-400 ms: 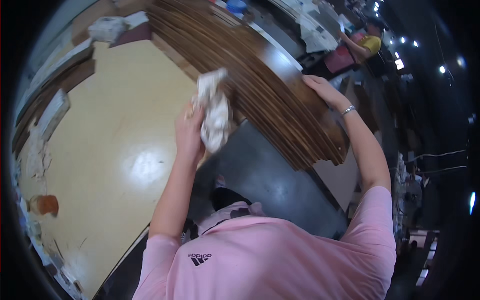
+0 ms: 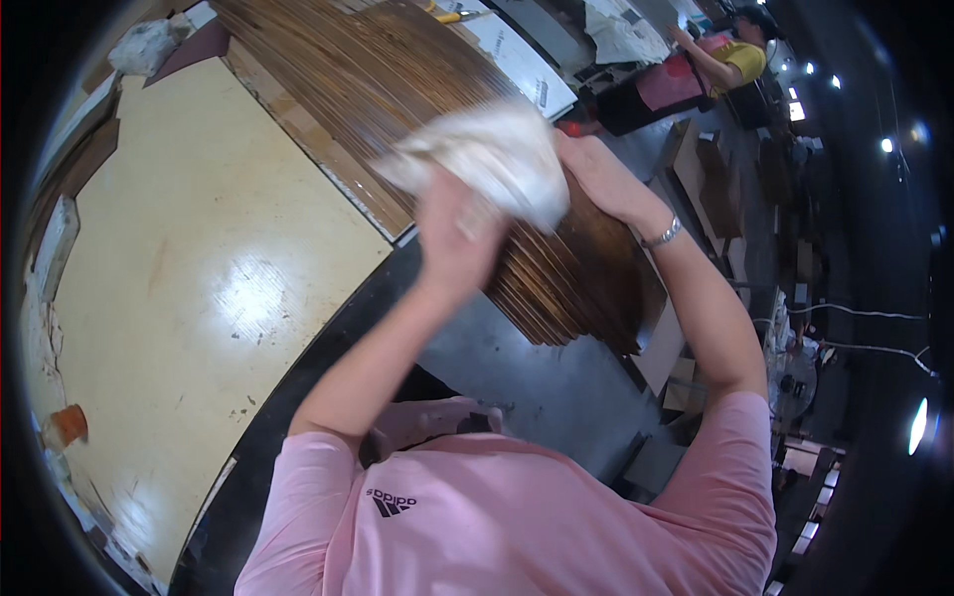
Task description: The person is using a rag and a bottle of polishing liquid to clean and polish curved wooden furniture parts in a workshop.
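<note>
My left hand [image 2: 459, 233] is closed on a white cloth [image 2: 497, 164], blurred by motion, over a row of dark brown wooden boards [image 2: 378, 74]. The boards lie close together, their long edges side by side. My right hand [image 2: 608, 179] grips the right side of the rightmost wooden board [image 2: 611, 263]. Its fingertips are partly hidden next to the cloth, and I cannot tell whether the cloth touches them.
A pale yellow tabletop [image 2: 199, 199] spans the left, with an orange-brown jar [image 2: 70, 425] and a crumpled whitish bundle [image 2: 144, 48] along its edges. Yellow-handled pliers [image 2: 457, 16] lie beyond the boards. A person in a yellow top [image 2: 745, 62] stands at the far right.
My left hand has swept the cloth rightward across the boards, close to my right hand. The cloth is spread wider. The view has shifted, showing the pliers and white package at the back.
</note>
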{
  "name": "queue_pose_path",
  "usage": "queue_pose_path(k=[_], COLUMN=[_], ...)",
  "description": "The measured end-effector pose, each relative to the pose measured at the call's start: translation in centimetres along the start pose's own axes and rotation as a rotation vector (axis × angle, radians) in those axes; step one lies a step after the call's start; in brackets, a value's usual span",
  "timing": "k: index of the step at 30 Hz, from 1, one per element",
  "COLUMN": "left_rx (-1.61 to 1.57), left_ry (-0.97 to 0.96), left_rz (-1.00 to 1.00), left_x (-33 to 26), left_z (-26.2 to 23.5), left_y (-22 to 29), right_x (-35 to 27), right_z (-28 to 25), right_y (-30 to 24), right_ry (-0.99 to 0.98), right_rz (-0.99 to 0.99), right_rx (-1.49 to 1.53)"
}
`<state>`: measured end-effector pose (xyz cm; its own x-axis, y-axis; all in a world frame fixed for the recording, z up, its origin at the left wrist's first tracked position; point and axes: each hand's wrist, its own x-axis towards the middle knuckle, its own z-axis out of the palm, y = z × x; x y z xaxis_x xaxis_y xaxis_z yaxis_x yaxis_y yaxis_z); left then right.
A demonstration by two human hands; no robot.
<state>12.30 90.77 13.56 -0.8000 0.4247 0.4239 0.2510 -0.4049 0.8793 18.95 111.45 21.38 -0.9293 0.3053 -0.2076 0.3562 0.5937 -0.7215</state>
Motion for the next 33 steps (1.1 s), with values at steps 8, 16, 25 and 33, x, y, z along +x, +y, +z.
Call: queue_pose_path(k=[8,16,25,33], left_rx=[0.063,0.140,-0.178,-0.310], left_ry=[-0.241,0.112,0.452,0.294], left_rz=[0.343,0.254,-0.259,-0.267], left_x=[-7.5,-5.6,-7.5,-12.0], left_z=[5.5,5.8,4.6,10.1], left_y=[1.1,0.4,0.6,1.2], right_x=[-0.1,0.6,-2.3,-3.5], right_z=[-0.9,-1.0,-1.1,0.3], right_y=[-1.4,-0.1,-3.4,-3.2], right_ry=[-0.066,-0.011,-0.182,-0.161], right_rz=[0.134,0.024,0.254,0.121], right_rx=[-0.032,-0.075,0.155,0.255])
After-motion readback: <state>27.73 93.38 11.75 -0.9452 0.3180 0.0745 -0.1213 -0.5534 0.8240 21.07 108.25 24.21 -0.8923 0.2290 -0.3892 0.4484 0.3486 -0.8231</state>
